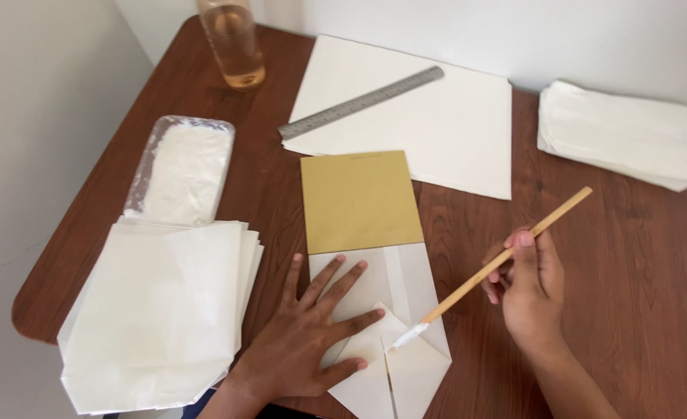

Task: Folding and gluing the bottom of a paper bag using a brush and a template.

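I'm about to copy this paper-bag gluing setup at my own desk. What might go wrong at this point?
The left hand lies flat on the folded white paper right beside the brush tip, so paste may smear onto fingers. The open paste tray borders the stack of white sheets; spills could spoil them.

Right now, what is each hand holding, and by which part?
Right hand grips the wooden stick near its middle. Left hand holds nothing, pressing flat on the folded paper.

Bright, even daylight on my feed, sharp nearly throughout.
I see soft short shadows under the paper stacks (157, 310), mild glare whitening the sheets, and slight bending at the frame edges.
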